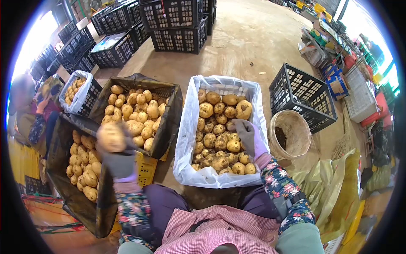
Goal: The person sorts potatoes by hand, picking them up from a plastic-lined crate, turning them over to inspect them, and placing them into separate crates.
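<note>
My left hand (120, 163), in a grey and purple glove and smeared by motion, grips a large potato (111, 137). It is raised between two dark-lined crates at the left. In the white-lined crate (181, 163) in front of me, my right hand (251, 139), gloved alike, reaches over the right side. Its fingers curl down at a small potato (230, 125); the palm side is hidden. Soil-specked potatoes (220, 163) fill this crate. Cleaner-looking potatoes lie in the upper dark-lined crate (171, 127) and the lower dark-lined crate (59, 156).
To the right stand a dirty white bucket (311, 137) with dark matter inside and a black crate (292, 86). Stacked black crates (175, 40) rise at the back. A co-worker (31, 106) sits at the left beside a small white-lined crate (89, 91). Yellowish sacks (325, 186) lie at the right.
</note>
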Demonstrator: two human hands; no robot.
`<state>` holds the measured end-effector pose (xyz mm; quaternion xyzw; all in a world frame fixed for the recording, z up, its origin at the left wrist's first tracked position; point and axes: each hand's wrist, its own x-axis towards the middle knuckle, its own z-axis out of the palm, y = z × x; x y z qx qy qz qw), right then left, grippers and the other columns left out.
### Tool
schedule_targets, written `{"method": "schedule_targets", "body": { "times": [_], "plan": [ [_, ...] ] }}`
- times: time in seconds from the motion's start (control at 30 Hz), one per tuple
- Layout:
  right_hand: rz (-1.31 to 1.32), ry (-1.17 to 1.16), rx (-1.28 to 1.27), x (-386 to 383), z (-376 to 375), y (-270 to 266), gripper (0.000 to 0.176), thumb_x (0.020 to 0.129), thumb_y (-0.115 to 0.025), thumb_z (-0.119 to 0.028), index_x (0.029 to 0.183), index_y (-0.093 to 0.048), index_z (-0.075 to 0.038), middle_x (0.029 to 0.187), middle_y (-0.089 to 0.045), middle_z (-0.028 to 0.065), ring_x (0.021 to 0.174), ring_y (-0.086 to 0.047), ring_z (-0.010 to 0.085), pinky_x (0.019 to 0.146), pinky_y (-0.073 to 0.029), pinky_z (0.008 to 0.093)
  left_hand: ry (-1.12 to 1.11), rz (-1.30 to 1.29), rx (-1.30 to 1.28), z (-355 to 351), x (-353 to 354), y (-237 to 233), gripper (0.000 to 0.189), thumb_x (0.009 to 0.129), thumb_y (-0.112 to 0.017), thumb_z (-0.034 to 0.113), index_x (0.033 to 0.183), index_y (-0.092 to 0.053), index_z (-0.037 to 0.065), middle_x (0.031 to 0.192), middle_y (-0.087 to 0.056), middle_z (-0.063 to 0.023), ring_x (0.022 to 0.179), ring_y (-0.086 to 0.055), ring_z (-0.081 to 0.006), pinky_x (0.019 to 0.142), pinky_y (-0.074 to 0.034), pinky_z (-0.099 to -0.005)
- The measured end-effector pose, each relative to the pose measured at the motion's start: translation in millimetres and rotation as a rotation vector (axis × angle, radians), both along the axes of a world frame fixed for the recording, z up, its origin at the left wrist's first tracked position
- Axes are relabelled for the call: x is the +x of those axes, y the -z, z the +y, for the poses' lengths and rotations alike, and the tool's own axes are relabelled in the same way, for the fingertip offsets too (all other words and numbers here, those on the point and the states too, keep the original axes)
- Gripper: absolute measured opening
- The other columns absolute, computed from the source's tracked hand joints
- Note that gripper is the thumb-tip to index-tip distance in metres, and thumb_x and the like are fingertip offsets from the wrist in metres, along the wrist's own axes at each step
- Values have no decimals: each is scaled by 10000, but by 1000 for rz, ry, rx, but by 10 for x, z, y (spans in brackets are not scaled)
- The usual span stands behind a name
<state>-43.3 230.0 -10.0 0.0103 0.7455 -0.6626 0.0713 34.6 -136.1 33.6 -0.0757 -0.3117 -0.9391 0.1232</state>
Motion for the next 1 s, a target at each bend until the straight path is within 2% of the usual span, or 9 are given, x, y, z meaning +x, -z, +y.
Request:
{"method": "schedule_targets", "body": {
  "times": [0.07,0.2,0.3,0.33,0.43,0.63,0.77,0.83,1.0],
  "plan": [
    [-131,37,8,-117,101,113,352,949,-538,-272,1118,-609,28,976,-673,75,894,-608,122,825,-467,243,-248,89,315,-511,182,-4,762,848,-577,440,1377,-319,-45,1374,-421,-224,1219,-489,-332,951,-494,-442],
    [-41,-111,365,-667,151,1047,336,852,-603,-286,1013,-661,3,910,-692,150,880,-654,204,814,-495,302,-628,-134,291,-388,166,-12,692,894,-531,455,1344,-365,-44,1362,-432,-235,1204,-497,-334,950,-491,-453],
    [-14,-87,589,-955,-317,1207,471,834,-590,-360,1211,-581,-78,1132,-627,225,1051,-611,340,915,-464,378,94,-77,195,289,-172,182,529,971,-424,451,1253,-453,4,1309,-488,-220,1168,-525,-294,897,-523,-367],
    [18,-8,456,-1067,-508,1531,530,827,-618,-351,1261,-532,-60,1106,-633,215,1021,-618,320,896,-471,365,-312,-477,-14,690,-314,225,491,978,-415,439,1227,-473,20,1273,-524,-192,1146,-539,-291,880,-525,-361],
    [-95,134,495,-1299,-974,1986,836,743,-705,-420,1435,-322,-148,1305,-472,283,1155,-524,401,938,-452,431,-28,-685,122,1137,-487,364,550,946,-437,510,1273,-441,67,1228,-548,-180,1061,-577,-304,841,-528,-375],
    [-531,469,854,-1831,-1699,2278,651,936,-460,-121,1490,-143,-247,1308,-384,223,1030,-589,348,823,-514,434,155,-830,78,1272,-517,462,530,966,-412,483,1296,-427,68,1194,-555,-177,1016,-602,-316,842,-520,-373],
    [-362,494,503,-1639,-1529,2075,590,936,-481,-136,1461,-218,-186,1211,-442,213,951,-592,317,776,-528,387,102,-795,-73,1241,-501,378,526,984,-377,460,1315,-412,52,1193,-556,-189,1018,-604,-305,841,-516,-362],
    [-91,477,-464,-1656,-1333,2578,687,859,-595,-97,1431,-226,-189,1131,-573,175,997,-606,307,827,-514,435,107,-762,-27,1225,-470,367,529,987,-371,456,1319,-408,45,1190,-559,-191,1016,-606,-296,838,-517,-355],
    [-426,-20,-1300,-981,-460,1386,502,865,-600,-254,1314,-465,-75,1270,-539,165,1171,-532,332,953,-477,513,137,-680,-150,1237,-402,385,545,989,-366,454,1327,-397,28,1175,-557,-176,971,-613,-240,819,-515,-310]
  ]
}}
